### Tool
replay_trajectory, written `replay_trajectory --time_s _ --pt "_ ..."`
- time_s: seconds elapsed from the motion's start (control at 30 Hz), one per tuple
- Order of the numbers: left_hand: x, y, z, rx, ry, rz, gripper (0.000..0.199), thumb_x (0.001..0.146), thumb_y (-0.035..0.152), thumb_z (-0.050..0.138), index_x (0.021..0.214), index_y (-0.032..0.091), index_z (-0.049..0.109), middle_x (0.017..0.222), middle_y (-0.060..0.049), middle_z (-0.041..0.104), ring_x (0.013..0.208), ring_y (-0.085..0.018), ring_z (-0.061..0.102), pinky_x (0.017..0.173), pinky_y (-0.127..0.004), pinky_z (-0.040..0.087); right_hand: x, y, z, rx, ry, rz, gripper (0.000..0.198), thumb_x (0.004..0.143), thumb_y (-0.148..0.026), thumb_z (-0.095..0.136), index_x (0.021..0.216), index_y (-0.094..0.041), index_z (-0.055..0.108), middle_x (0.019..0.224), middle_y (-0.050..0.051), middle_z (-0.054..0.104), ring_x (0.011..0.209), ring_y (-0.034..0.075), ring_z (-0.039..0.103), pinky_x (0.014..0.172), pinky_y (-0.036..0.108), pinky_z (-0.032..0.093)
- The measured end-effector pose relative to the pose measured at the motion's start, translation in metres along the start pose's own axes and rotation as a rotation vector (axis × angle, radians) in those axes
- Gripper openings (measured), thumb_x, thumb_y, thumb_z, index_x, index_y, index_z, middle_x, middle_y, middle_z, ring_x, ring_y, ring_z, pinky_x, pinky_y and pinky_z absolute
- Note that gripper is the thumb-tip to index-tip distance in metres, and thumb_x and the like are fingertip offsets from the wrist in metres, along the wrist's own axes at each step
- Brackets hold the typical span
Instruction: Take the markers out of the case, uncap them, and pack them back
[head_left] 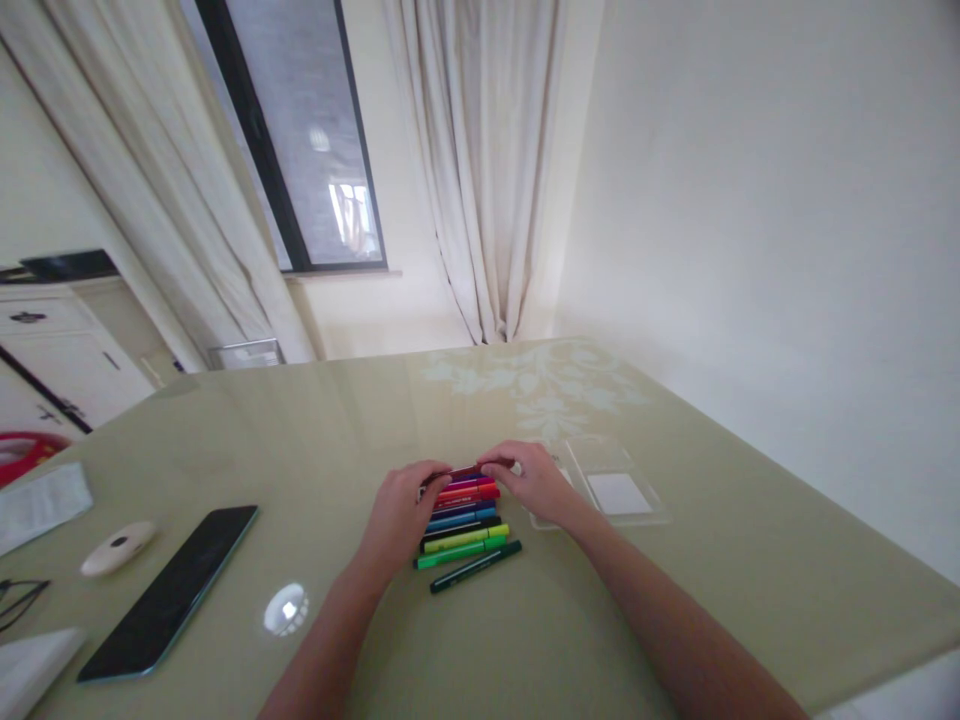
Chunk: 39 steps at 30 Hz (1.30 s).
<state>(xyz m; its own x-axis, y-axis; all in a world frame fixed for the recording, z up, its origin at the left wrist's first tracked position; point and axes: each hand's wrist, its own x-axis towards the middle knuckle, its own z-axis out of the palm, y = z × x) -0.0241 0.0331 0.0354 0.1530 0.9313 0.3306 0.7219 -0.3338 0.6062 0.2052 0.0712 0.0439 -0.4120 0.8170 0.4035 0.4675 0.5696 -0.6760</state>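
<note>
Both my hands pinch a dark red marker pen (465,472) at its two ends, just over the far end of a row of markers. My left hand (401,505) has its left end, and my right hand (529,475) has its right end. Below lie a red marker (469,493), a blue marker (465,519), a yellow-green marker (466,538) and a green marker (461,552), among several side by side. Nearest me, a dark green marker (476,567) lies at a slant, apart from the row. Behind my right wrist sits an open clear plastic case (645,505), partly hidden.
On the left of the table (315,430) lie a black phone (169,590), a white oval object (118,548), a pale packet (45,505) and a dark cable (22,600). A wall (787,250) runs along the right side; curtains (487,150) hang behind.
</note>
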Motion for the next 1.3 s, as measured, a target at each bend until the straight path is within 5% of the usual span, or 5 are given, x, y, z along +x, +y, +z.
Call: replay_trajectory --time_s 0.13,0.33,0.5,0.8,1.3 --pt "-0.005 0.001 0.006 0.180 -0.010 0.113 0.034 0.101 0.042 0.050 0.119 0.024 0.073 0.120 -0.007 0.076 0.111 -0.025 0.069 0.103 -0.043 0.047 -0.001 0.008 0.002 -0.108 -0.059 -0.010 0.015 0.093 -0.019 0.067 0.098 -0.022 0.081 0.093 0.004 0.080 0.087 0.018 0.071 0.084 0.029 0.049" --pt "-0.023 0.018 0.032 0.347 -0.154 0.198 0.088 0.088 0.079 0.051 0.152 0.018 0.049 0.156 -0.016 0.049 0.142 -0.036 0.048 0.119 -0.054 0.033 -0.001 0.015 0.009 -0.205 -0.098 -0.044 0.018 0.098 -0.021 0.061 0.100 -0.021 0.080 0.095 0.005 0.078 0.091 0.018 0.069 0.088 0.029 0.048" --pt "-0.031 0.019 0.049 0.418 -0.233 0.196 0.112 0.079 0.090 0.047 0.159 0.012 0.037 0.165 -0.019 0.034 0.151 -0.040 0.033 0.125 -0.055 0.022 0.001 0.022 0.008 -0.231 0.003 -0.010 0.019 0.099 -0.019 0.060 0.099 -0.020 0.079 0.097 0.005 0.078 0.094 0.018 0.068 0.090 0.030 0.048" --pt "-0.032 0.013 0.054 0.467 -0.253 0.185 0.114 0.083 0.089 0.040 0.160 0.007 0.032 0.166 -0.022 0.028 0.154 -0.041 0.027 0.126 -0.055 0.020 -0.001 0.028 0.012 -0.420 -0.010 0.030 0.029 0.102 -0.018 0.050 0.120 -0.023 0.073 0.120 0.006 0.075 0.114 0.021 0.061 0.102 0.037 0.037" --pt "-0.028 0.006 0.057 0.464 -0.222 0.187 0.119 0.079 0.091 0.043 0.161 0.006 0.030 0.166 -0.023 0.026 0.153 -0.042 0.027 0.126 -0.056 0.021 -0.002 0.017 0.020 -0.479 -0.147 -0.038 0.027 0.098 -0.015 0.054 0.113 -0.024 0.075 0.110 0.006 0.077 0.105 0.021 0.062 0.099 0.038 0.032"
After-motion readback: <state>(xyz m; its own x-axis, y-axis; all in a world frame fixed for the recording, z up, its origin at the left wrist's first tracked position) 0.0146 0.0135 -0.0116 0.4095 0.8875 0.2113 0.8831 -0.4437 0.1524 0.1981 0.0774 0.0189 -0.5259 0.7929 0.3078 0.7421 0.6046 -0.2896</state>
